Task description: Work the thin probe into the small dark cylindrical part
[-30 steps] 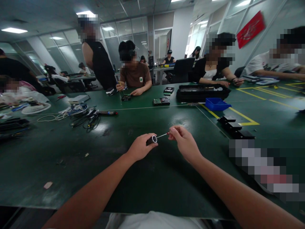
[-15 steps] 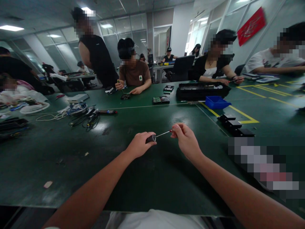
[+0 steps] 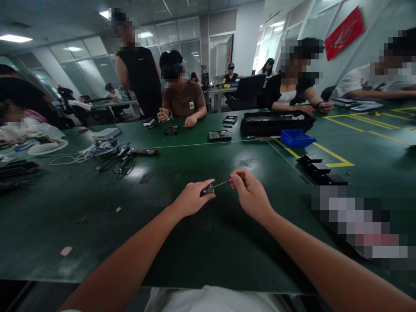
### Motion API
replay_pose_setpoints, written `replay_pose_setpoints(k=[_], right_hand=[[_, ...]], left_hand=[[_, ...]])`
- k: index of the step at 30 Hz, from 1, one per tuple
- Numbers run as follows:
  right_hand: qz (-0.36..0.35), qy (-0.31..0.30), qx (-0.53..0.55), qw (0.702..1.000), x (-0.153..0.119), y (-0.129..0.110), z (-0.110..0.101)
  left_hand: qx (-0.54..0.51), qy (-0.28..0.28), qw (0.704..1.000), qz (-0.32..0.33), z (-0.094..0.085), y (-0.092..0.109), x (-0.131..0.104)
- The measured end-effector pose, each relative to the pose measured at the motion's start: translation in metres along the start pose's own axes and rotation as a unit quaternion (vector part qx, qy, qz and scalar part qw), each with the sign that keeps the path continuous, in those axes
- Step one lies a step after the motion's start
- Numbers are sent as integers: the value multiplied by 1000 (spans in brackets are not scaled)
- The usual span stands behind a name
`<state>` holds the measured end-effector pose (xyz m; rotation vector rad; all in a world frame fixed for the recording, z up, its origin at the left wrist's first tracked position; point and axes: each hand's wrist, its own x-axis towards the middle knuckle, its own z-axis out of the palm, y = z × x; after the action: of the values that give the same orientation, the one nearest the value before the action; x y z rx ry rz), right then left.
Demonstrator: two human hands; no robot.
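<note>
My left hand is closed around a small dark cylindrical part, whose round end faces right. In my right hand is a screwdriver with a thin metal shaft and a red piece near the fingers; its handle is mostly hidden in my grip. The shaft points left, and its tip meets the round end of the cylinder. Whether the tip goes inside it I cannot tell. Both hands are just above the green table.
Ahead lie a hard drive, a long black housing and a blue bin. Black blocks sit to the right. Tangled cables and a pen-like tool lie left. Co-workers sit across the table.
My right hand has moved slightly left, bringing the screwdriver closer to the cylinder. The fingers of my left hand have shifted a little on the cylinder. A standing person behind has turned.
</note>
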<state>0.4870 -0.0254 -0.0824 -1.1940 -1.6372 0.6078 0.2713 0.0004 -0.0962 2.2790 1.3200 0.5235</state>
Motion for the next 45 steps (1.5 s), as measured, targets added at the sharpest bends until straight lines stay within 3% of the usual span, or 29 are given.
replay_pose_setpoints(k=[19, 33, 38, 45], right_hand=[[-28, 27, -80, 996, 1, -8, -1], [-44, -9, -123, 991, 2, -1, 1], [-35, 27, -124, 991, 4, 1, 0], [-25, 37, -116, 992, 3, -1, -5]], left_hand=[[68, -20, 997, 24, 3, -2, 2], [77, -12, 996, 41, 6, -5, 4], [9, -2, 998, 54, 0, -5, 4], [-71, 62, 996, 2, -9, 0, 2]])
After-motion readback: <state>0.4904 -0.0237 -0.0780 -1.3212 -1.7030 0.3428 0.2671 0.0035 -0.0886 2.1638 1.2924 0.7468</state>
